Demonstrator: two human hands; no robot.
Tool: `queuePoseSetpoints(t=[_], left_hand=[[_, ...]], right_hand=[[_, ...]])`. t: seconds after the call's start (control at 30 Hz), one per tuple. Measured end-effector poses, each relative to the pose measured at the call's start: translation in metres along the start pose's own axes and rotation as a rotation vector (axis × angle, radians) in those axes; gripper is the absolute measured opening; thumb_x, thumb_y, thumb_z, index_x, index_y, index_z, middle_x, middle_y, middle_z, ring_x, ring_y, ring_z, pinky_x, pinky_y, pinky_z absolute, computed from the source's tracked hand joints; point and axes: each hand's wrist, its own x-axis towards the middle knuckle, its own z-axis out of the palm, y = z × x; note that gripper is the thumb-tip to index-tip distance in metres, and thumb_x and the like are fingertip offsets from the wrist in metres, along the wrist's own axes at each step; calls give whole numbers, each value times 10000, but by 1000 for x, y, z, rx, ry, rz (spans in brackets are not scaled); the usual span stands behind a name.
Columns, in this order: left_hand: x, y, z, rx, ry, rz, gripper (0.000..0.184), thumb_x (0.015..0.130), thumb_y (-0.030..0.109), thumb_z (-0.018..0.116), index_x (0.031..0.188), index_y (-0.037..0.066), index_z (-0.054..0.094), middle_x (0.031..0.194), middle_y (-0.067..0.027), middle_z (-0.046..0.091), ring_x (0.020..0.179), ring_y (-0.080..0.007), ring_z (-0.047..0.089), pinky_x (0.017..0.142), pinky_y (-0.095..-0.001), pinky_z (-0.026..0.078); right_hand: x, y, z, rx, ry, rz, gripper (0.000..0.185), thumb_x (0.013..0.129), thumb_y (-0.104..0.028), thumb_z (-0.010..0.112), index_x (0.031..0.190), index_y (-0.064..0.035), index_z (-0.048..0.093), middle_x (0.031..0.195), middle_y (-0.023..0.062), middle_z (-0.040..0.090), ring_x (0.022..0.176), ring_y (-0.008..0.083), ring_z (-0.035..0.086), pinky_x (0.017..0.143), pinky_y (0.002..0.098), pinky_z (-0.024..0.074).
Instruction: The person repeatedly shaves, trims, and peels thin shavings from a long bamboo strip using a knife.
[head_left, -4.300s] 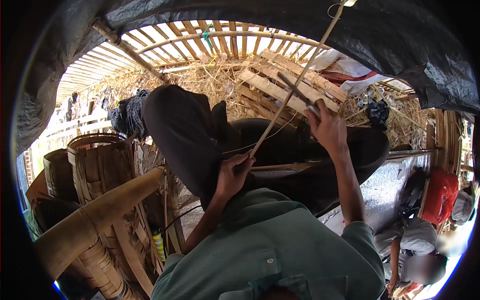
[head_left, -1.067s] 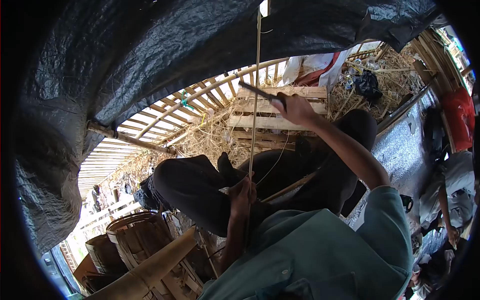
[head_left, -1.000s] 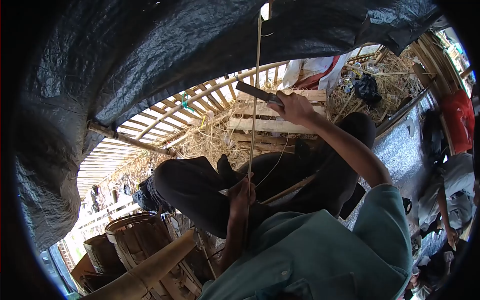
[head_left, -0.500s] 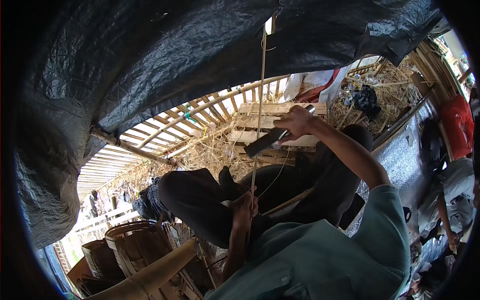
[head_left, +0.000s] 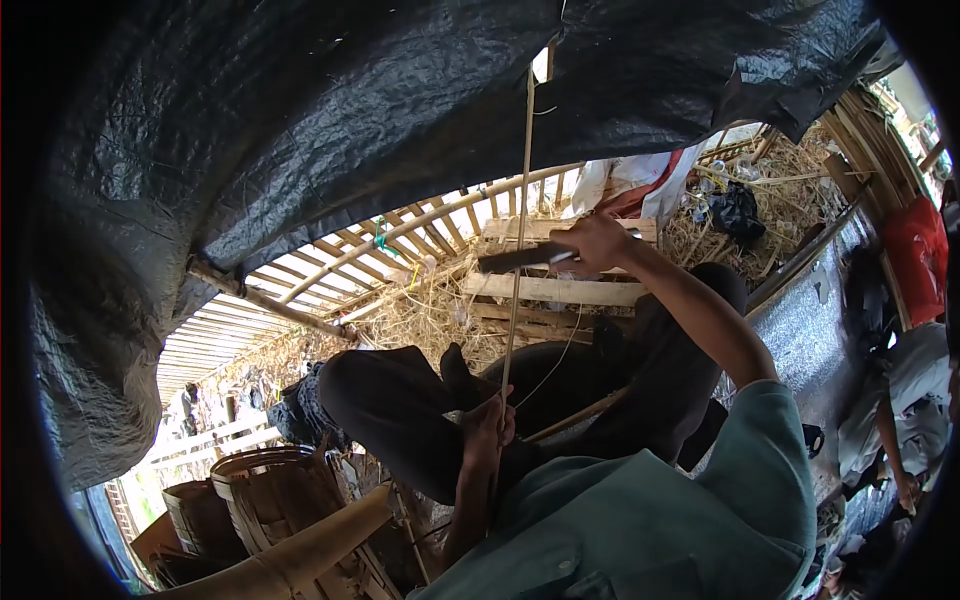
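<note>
My right hand [head_left: 597, 243] is wrapped round the handle of a broad-bladed knife [head_left: 512, 259]. The blade points left and lies nearly level, where it crosses or touches a long thin bamboo strip [head_left: 522, 180]; which of the two I cannot tell. That strip stands almost upright, its top reaching the black sheet overhead. Lower down, by my bent knee, my left hand [head_left: 488, 422] is closed round the strip. A fine curled sliver [head_left: 560, 365] hangs to the right of it.
Wooden slats [head_left: 560, 289] and straw [head_left: 425, 310] lie beyond my crossed legs. Black plastic sheeting [head_left: 350, 110] droops above a bamboo slat fence [head_left: 400, 245]. Bamboo baskets [head_left: 270, 500] and a thick bamboo pole [head_left: 290, 550] are at lower left. Another person [head_left: 905, 410] sits at far right.
The knife has swung from a downward slant to nearly level, its tip rising along the strip. My left hand keeps its hold in about the same place.
</note>
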Motion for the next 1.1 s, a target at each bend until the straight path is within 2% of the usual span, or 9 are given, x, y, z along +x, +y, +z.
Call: queuePoseSetpoints(t=[0.03,0.13,0.2,0.27,0.47,0.7,0.8,0.97,1.1], left_hand=[[1,0,2,-13,-2,3,389,973,250,477,1224,-44,517,633,-8,494,430,-40,394,387,-191,294],[1,2,-1,-44,-14,-2,384,973,247,478,1230,-36,514,656,-9,502,440,-39,400,389,-189,298],[0,-1,-2,-79,-38,-13,384,972,249,480,1232,-31,512,668,-10,505,448,-40,406,392,-187,302],[-3,-1,1,-54,-30,-20,394,971,256,481,1240,-30,504,671,-10,504,453,-41,411,395,-183,307],[0,3,3,-50,-42,-29,425,962,276,497,1255,-32,484,663,-5,487,471,-52,430,405,-198,337],[-2,5,14,55,2,-22,377,962,259,502,1218,-16,516,669,-5,476,486,-64,446,417,-211,362],[-1,10,14,74,3,-38,366,962,250,500,1210,-19,524,666,-7,475,489,-65,451,419,-215,366],[-2,11,14,59,15,-49,369,962,243,502,1212,-27,524,660,-11,476,488,-63,453,417,-217,366],[2,7,16,104,36,-27,370,961,236,504,1215,-31,522,655,-12,478,475,-62,447,412,-216,362]], right_hand=[[0,4,0,-65,-83,-146,539,821,-603,531,939,-80,595,598,135,591,629,327,639,590,463,503],[12,4,-3,-64,15,264,528,844,-587,509,916,-72,598,629,125,609,660,326,642,621,464,506],[39,34,-7,467,3,739,596,869,-615,426,1016,-69,613,835,225,646,826,381,647,755,475,510],[44,23,-31,46,76,679,567,873,-597,442,1008,-74,614,838,220,645,839,372,647,760,458,510],[22,21,-25,-145,-213,-262,551,757,-673,558,832,-127,574,607,97,607,651,303,644,599,419,497],[58,50,-40,316,121,708,490,861,-550,512,1068,-122,627,837,158,672,839,348,654,755,449,526],[43,57,-37,133,225,262,516,875,-561,501,848,-71,661,671,122,641,675,306,663,605,409,521],[34,37,-32,44,-188,2,527,788,-637,553,765,-114,611,658,115,625,688,298,646,666,423,507],[30,56,-27,-100,-37,187,527,807,-639,533,828,-128,656,663,106,633,716,286,660,675,437,517]])
